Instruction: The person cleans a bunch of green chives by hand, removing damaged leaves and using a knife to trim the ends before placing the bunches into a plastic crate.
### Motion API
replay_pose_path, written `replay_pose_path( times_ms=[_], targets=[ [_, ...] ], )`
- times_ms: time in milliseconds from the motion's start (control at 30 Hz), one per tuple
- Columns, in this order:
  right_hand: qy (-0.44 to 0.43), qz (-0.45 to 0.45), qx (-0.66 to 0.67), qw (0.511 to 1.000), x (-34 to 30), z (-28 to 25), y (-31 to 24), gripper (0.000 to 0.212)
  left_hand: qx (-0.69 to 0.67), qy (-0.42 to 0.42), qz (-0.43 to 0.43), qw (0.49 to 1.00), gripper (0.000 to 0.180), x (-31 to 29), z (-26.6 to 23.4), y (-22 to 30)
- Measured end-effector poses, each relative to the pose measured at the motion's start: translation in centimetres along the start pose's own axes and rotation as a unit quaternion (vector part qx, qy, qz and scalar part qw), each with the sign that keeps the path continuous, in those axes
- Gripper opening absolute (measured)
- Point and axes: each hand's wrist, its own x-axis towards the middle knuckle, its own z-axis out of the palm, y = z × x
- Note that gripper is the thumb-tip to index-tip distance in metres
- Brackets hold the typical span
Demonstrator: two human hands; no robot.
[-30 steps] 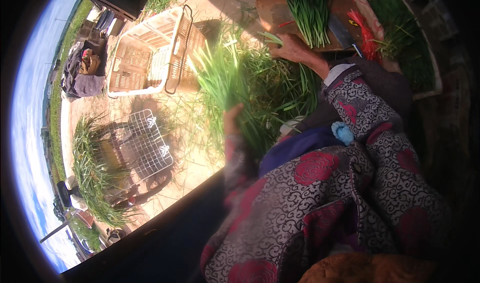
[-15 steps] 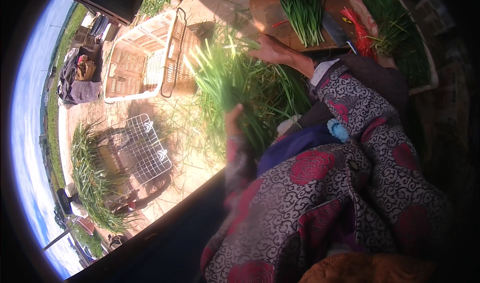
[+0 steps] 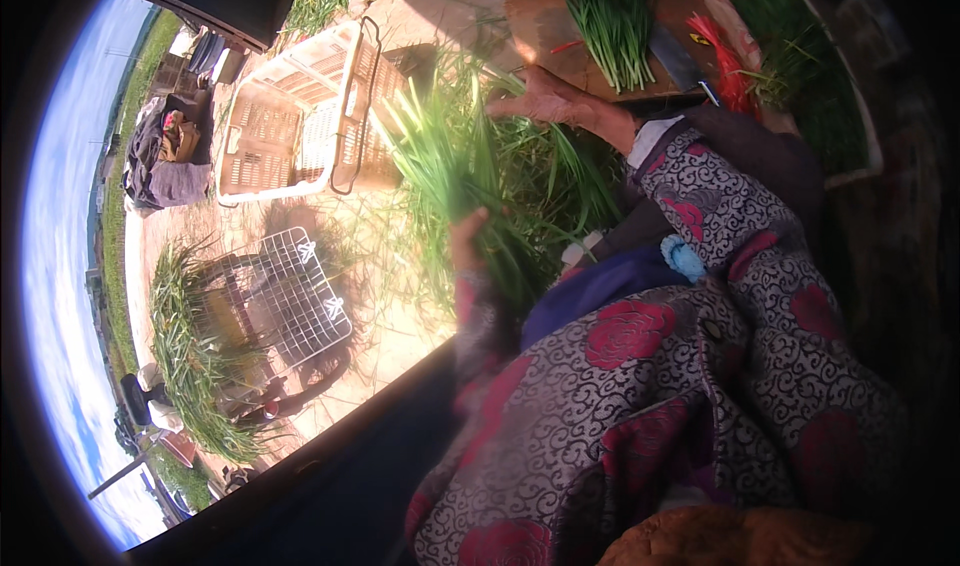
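My left hand (image 3: 467, 238) is closed around a loose bunch of garlic chives (image 3: 437, 161), pale stem ends fanned toward the upper left. Beyond it, my right hand (image 3: 550, 101) hovers with thumb and fingers apart, beside the upper part of the bunch, and no stalk shows in its grasp. Below both hands lies a heap of loose green leaves and trimmings (image 3: 560, 181). To the right, a neater bunch of chives (image 3: 608, 36) rests on a brown board (image 3: 540, 26), next to a broad-bladed knife (image 3: 676, 61).
Red ties (image 3: 733, 78) lie beside the knife. A container of greens (image 3: 775, 41) stands at far right. On the left are a cream plastic crate (image 3: 270, 156), a white wire rack (image 3: 305, 306), a pile of long leaves (image 3: 185, 356) and dark cloth (image 3: 150, 161).
My right hand has spread its fingers and drawn slightly away from the strands it was touching. My left hand still grips the chives in nearly the same place.
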Motion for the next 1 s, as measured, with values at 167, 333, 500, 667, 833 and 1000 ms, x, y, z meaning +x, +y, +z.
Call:
replay_pose_path(
  times_ms=[167, 333, 500, 667, 833, 1000],
  targets=[
    [-0.026, 0.050, 0.023, 0.998, -0.8, -0.3, 0.5, 0.030, 0.065, 0.046, 0.009, 0.997, 0.040, 0.1, 1.1, -0.3],
    [0.078, -0.068, -0.207, 0.973, 0.2, -0.4, 5.4, 0.029, 0.119, 0.109, -0.005, 0.987, 0.040, -1.1, 2.7, 0.1],
    [0.084, 0.013, -0.417, 0.905, -0.7, -6.2, 15.4, 0.021, 0.115, 0.101, -0.027, 0.988, 0.038, -3.5, 6.7, 1.5],
    [0.096, -0.107, -0.325, 0.935, -0.6, -3.0, 5.8, 0.027, 0.161, 0.118, -0.075, 0.977, 0.047, -5.5, 8.3, 4.2],
    [-0.075, -0.206, -0.236, 0.947, -0.3, 0.0, 3.3, 0.037, 0.137, 0.129, -0.058, 0.980, 0.039, -4.9, 8.6, 3.0],
    [-0.202, -0.074, -0.132, 0.968, 0.0, -0.1, 5.0, 0.049, 0.156, 0.110, -0.066, 0.979, 0.046, -5.1, 8.3, 3.0]
  ],
)
